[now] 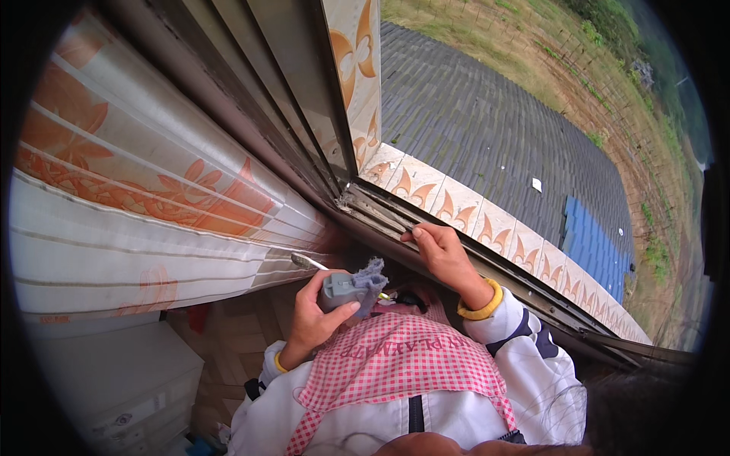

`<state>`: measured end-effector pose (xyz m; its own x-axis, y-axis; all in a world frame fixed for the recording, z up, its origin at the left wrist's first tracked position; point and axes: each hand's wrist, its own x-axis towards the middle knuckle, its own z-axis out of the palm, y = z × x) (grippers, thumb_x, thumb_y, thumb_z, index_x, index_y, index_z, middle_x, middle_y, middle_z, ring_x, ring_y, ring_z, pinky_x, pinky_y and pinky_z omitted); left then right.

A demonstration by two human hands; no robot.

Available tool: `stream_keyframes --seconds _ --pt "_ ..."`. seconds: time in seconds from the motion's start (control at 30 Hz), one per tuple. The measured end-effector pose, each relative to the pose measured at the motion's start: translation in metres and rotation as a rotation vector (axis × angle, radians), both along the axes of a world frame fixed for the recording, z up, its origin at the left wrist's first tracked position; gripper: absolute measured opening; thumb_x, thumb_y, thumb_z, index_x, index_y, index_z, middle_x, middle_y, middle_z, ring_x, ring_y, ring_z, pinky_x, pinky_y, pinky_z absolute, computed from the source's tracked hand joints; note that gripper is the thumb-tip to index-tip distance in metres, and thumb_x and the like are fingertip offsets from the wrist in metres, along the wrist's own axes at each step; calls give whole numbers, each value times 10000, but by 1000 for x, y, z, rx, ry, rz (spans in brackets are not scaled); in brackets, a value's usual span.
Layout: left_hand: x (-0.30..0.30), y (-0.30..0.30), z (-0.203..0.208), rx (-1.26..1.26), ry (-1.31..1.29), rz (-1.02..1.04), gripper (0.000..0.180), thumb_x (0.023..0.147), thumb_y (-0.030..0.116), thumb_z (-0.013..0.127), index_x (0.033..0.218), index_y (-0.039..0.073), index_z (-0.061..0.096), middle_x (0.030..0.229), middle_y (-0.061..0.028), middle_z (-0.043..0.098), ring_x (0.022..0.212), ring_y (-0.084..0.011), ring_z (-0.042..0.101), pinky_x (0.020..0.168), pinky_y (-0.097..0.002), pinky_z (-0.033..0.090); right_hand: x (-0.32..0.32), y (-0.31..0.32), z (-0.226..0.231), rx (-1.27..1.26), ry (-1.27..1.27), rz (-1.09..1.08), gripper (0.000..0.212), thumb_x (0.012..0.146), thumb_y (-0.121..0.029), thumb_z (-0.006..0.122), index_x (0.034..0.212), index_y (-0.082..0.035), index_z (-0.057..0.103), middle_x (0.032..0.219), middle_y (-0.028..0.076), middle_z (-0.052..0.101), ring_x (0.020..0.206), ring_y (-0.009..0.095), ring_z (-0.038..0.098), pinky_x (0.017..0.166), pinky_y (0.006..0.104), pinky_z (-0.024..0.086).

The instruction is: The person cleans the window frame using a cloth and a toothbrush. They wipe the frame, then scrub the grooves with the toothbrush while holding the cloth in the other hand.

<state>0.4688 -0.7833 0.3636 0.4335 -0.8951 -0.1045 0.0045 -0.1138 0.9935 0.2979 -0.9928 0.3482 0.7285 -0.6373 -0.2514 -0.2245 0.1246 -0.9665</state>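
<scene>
My left hand (310, 313) is closed around a grey plastic block-shaped thing (340, 289), its exact kind unclear. A fuzzy grey-blue cloth (369, 280) is bunched against its right side. From the same grip sticks out a toothbrush (307, 261) with a white handle, head pointing up and left. My right hand (445, 258) is at the sliding window's track (384, 216), fingers curled and pinched at its inner edge. What lies between those fingertips, if anything, is hidden. Pale dirt or fluff (344, 199) sits in the track's corner.
A white and orange patterned curtain (175, 197) hangs on the left beside the window's sliding panels (266, 76). Beyond the track run a tiled outer sill (456, 205) and a dark corrugated roof (487, 114). A white drawer cabinet (129, 380) stands lower left.
</scene>
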Motion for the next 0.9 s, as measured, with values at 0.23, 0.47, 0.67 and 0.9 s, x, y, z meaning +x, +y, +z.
stream_keyframes --seconds 0.23,0.47,0.67,0.9 --pt "-2 -5 -3 35 40 -18 417 781 107 787 1145 2 613 991 -46 651 917 -111 595 860 -275 478 -34 -13 12 -326 9 -212 236 1011 -189 550 1037 23 651 564 92 524 417 190 449 416 315 359" --pt "-9 -12 -3 59 32 -60 411 780 111 787 1136 4 613 987 -47 651 917 -112 597 860 -278 480 -40 10 24 -972 235 -211 136 917 -49 641 1038 3 675 646 195 612 544 353 616 507 382 462" --pt "-17 -12 -3 56 0 -70 418 773 121 793 1135 2 620 986 -55 657 921 -121 604 862 -282 482 -39 19 34 -831 122 -163 114 909 -95 650 992 -22 674 648 194 616 574 374 631 515 430 483" --pt "-27 -5 -1 74 -21 -32 429 768 125 798 1139 2 621 982 -55 661 917 -121 606 858 -281 484 -29 15 23 -501 179 37 253 955 -183 562 829 18 651 706 263 612 675 452 618 595 502 473"
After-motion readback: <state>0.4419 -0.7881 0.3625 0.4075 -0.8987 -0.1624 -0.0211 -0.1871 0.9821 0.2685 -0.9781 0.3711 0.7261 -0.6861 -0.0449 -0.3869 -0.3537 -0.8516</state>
